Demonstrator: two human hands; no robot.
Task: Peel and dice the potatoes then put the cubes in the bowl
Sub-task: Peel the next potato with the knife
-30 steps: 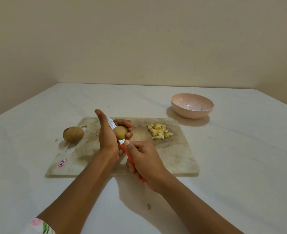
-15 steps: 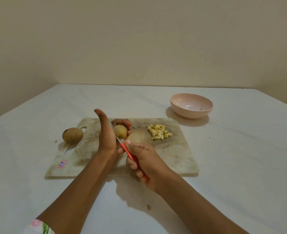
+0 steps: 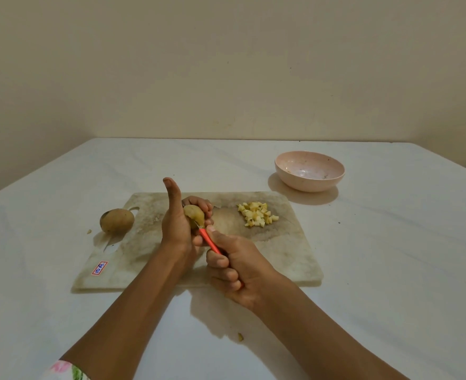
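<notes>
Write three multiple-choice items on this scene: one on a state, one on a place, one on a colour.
1. The bowl is: A upside down; B free of cubes; C full of peel.
2. The cubes lie: A on the board; B in the bowl; C on a plate.
3. The knife handle is: A blue; B black; C red.
Key: B, only specks show inside it; A, they sit on the board's right half; C, red sticks out of the right hand.
</notes>
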